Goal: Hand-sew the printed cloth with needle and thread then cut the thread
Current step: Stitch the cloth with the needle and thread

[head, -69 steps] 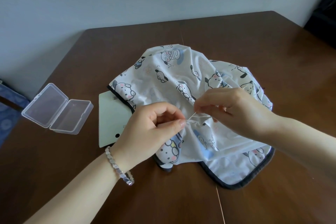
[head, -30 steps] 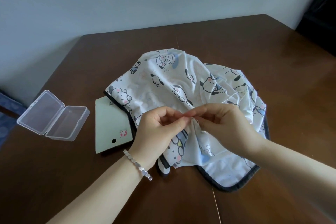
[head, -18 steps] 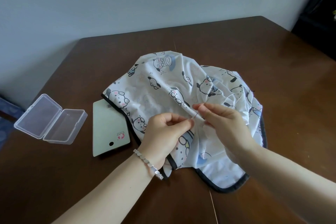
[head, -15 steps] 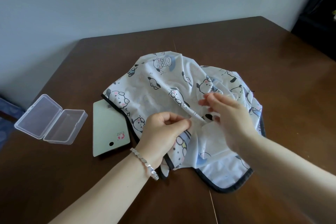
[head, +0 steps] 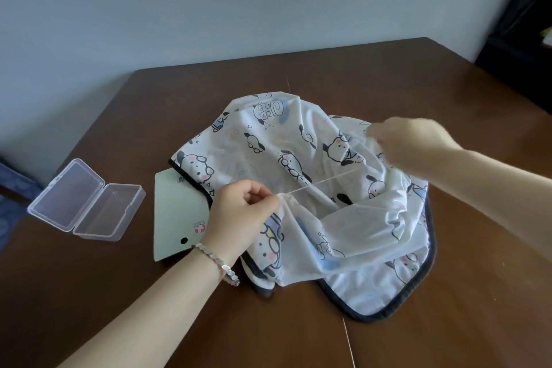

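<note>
Brown table [head: 298,69] by a pale wall [head: 209,9], printed cloth [head: 298,140] heaped at its middle. Left hand [head: 239,212] pinching a cloth fold; thread [head: 316,185] taut from there toward blurred, raised right hand [head: 415,140], grip impossible to tell.

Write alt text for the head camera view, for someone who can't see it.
A left hand pinches a fold of cartoon-print cloth on a brown table, and a pale thread stretches from the fold toward the raised, blurred right hand. An open clear plastic box and a pale green card lie to the left.
</note>
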